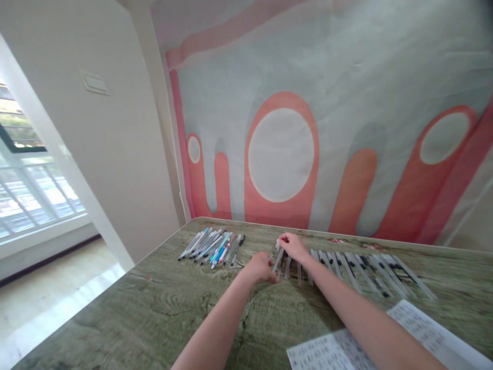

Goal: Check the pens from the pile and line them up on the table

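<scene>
A clear-barrelled pen (278, 259) stands at the left end of a row of similar pens (348, 270) on the wooden table. My right hand (293, 247) pinches this pen near its far end, fingertips together. My left hand (260, 268) is at the pen's near end, thumb and fingers apart in a curve beside it; whether it touches the pen is unclear. Several pens in the row lie partly behind my right hand and forearm. Farther left is a separate group of pens (211, 246), some of them blue, pink and black.
Printed paper sheets (323, 352) lie at the table's near right, partly under my right forearm. The wooden table (173, 308) meets a wall with a pink and grey pattern (215, 103) at its far edge. A window (31, 174) is at the left.
</scene>
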Demonstrator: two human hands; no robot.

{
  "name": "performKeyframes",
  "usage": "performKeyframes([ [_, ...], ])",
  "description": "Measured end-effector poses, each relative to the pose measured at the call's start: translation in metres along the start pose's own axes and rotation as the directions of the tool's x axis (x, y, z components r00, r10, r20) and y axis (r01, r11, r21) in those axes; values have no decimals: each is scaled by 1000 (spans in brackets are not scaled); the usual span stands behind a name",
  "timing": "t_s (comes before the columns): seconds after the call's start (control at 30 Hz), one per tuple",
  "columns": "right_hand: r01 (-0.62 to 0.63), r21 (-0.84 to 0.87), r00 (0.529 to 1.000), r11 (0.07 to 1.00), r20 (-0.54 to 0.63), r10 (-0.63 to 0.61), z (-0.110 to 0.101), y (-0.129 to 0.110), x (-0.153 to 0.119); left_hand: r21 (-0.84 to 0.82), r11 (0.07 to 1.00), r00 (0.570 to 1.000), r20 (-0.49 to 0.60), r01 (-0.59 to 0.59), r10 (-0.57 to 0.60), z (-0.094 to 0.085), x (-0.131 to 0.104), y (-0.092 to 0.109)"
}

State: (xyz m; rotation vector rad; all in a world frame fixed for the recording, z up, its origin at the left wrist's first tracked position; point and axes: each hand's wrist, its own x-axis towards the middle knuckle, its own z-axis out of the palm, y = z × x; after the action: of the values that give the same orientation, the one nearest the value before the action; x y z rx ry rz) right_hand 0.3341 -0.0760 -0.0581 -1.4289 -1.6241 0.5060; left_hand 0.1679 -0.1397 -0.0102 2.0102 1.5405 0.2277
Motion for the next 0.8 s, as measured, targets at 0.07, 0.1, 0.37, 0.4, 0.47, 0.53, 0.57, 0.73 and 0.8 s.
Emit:
performKeyframes([
  [0.07, 11, -90, 1000, 996, 2, -11, -2, -4, -1, 10, 1000, 1000, -13, 2, -2, 2, 3, -1],
  [0.1, 14, -134, 1000, 991, 0, -14, -3, -6, -2, 15, 1000, 1000, -20, 0, 0, 4, 5, -2],
  [0.37, 57, -260, 998, 964, -10, -62, -10, -12, -8, 2, 1000, 995, -94, -16, 16, 17, 17, -9],
  [0.4, 64, -270, 998, 961, -6, -69, -10, -12, -8, 2, 1000, 994, -105, -24, 24, 18, 18, -10],
  [0.47, 80, -287, 997, 955, 12, -80, -12, -12, -8, -4, 999, 993, -115, -36, 35, 19, 18, -11],
  [0.53, 100, -291, 995, 952, 47, -90, -13, -13, -9, -19, 999, 993, -109, -40, 37, 19, 17, -9],
  [0.57, 112, -289, 993, 951, 69, -96, -13, -13, -9, -29, 999, 994, -100, -42, 39, 18, 16, -8],
  [0.73, 182, -280, 981, 942, 121, -154, -14, -12, -10, -80, 995, 997, -54, -65, 61, 11, 6, 2],
  [0.8, 171, -268, 984, 948, 91, -152, -16, -10, -9, -92, 993, 996, -61, -77, 71, 8, 2, 5],
])
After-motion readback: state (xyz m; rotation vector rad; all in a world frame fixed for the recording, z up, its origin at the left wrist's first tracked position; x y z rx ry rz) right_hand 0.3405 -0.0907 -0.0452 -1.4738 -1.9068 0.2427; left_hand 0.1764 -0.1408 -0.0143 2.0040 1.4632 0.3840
